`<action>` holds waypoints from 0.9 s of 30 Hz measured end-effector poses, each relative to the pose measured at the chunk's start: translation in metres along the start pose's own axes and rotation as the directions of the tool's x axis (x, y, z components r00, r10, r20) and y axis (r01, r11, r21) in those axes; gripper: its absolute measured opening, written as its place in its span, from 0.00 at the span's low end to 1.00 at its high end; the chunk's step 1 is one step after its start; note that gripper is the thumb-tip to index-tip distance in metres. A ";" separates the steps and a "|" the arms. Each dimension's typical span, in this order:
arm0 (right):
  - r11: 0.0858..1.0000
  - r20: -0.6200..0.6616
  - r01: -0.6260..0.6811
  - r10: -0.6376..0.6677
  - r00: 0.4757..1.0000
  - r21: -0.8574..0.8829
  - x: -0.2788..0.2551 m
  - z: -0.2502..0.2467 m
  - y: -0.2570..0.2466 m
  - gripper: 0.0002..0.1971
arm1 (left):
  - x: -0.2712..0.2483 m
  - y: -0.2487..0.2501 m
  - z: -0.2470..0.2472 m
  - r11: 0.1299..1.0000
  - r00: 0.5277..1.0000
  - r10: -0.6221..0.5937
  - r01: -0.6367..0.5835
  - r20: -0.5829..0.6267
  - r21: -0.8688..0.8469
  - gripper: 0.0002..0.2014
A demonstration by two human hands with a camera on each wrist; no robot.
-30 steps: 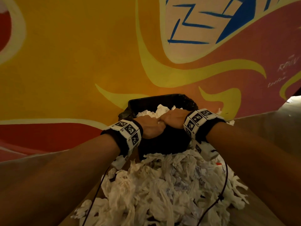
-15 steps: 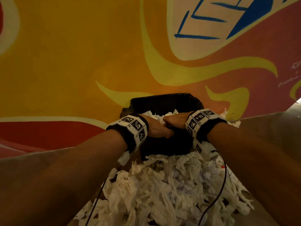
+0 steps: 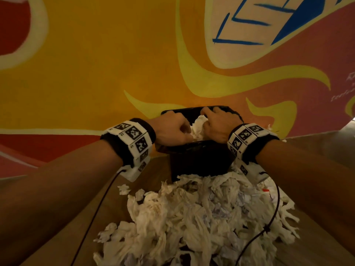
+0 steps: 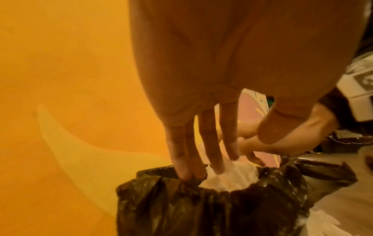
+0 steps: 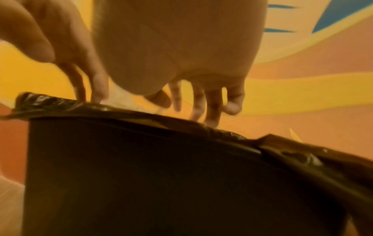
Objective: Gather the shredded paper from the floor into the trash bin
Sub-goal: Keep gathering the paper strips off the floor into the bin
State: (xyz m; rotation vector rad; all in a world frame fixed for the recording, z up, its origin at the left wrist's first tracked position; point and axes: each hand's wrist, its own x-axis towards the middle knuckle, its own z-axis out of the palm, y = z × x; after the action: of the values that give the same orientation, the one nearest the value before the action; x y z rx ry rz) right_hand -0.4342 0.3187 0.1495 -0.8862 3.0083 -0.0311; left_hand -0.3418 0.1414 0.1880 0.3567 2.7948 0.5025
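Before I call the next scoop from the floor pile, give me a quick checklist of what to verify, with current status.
1. Left hand free of paper: ok, fingers straight, tips pressing the paper in the bin.
2. Right hand free: ok, fingers spread over the far rim.
3. Room left in the trash bin: not ok, paper mounds at rim level.
4. Bin liner seated on the rim: cannot tell, it bunches at the near edge.
5. Floor pile left to gather: ok, large heap right in front of the bin.
6. Wrist cable clear of the pile: not ok, it lies across the paper.
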 end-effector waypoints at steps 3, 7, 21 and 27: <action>0.999 -0.177 0.019 -0.010 0.984 0.048 -0.002 -0.003 -0.009 0.16 | -0.014 -0.009 -0.003 0.997 0.984 0.080 -0.080 -0.159 0.007 0.15; 0.987 -0.261 0.081 -0.042 0.965 0.141 -0.008 -0.007 -0.041 0.10 | -0.035 -0.025 0.000 0.989 0.943 0.104 -0.133 -0.315 -0.070 0.09; 0.818 0.282 0.534 -0.575 0.768 0.212 -0.075 0.052 -0.169 0.03 | -0.139 -0.134 0.103 0.974 0.934 -0.217 0.187 0.283 0.128 0.16; 0.787 0.495 0.568 -0.603 0.625 0.242 -0.087 0.098 -0.205 0.11 | -0.176 -0.161 0.180 0.974 0.918 -0.227 0.213 0.326 0.078 0.26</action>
State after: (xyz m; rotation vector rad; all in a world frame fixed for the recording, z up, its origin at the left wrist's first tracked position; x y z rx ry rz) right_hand -0.2486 0.1921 0.0556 -1.5241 2.0653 0.1109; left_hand -0.1525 -0.0009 0.0056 0.1170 2.4759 0.3003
